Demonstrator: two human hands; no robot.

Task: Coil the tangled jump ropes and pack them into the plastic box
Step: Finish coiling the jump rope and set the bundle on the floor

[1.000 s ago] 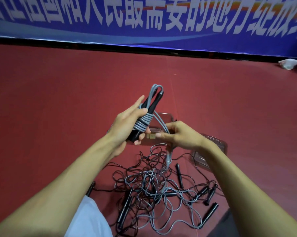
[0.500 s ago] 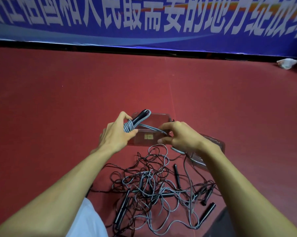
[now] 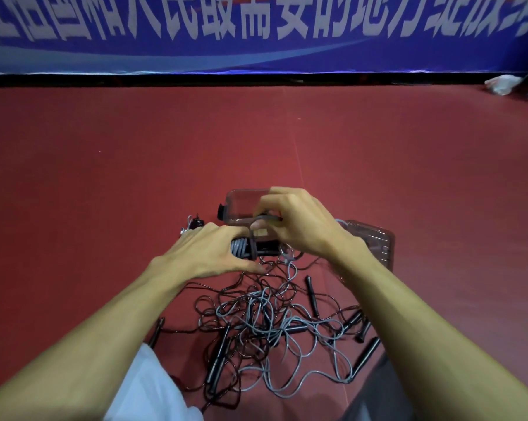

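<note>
Coiled grey jump rope (image 3: 241, 247) gripped under left hand (image 3: 208, 253), low at near edge of clear plastic box (image 3: 241, 205). Right hand (image 3: 299, 226) pinching dark cord end (image 3: 267, 218) above it. Tangled ropes (image 3: 271, 323) below both wrists; lid (image 3: 375, 241) just right.

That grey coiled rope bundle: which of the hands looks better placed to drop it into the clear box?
Left, probably. The left hand grips the coiled bundle right beside the clear box; the right hand only pinches its loose end.
</note>
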